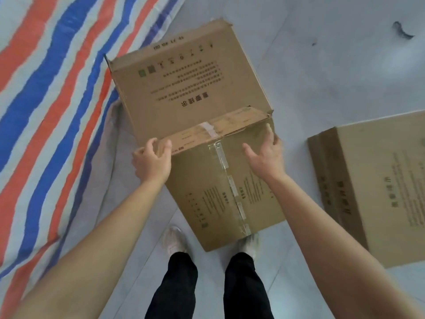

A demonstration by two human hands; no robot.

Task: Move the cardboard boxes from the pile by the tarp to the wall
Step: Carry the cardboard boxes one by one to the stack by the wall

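the left hand [153, 161] grips the near-left top corner of the cardboard box [218, 192], fingers curled over the edge and thumb on top. the right hand [266, 155] lies on the box's near face at the opposite corner. its fingers are mostly straight and reach the edge, more a press than a clasp.

under and beyond both hands is pale tiled floor [322, 65]. left of the left hand spreads the striped tarp [46, 88], its edge just beside the box. the box sits between the hands, tilted, with a taped seam down the near face and a printed panel rising beyond the fingertips. right of the right hand, apart from it, lies more flat cardboard [379, 192]. below the hands, the person's shoes [174, 238] stand at the box's near edge.

as a judgement, the task is early for this box: it is being taken hold of at the tarp, and the carry is still to do. no wall is in view, so whether the cardboard on the right counts as moved cannot be told.
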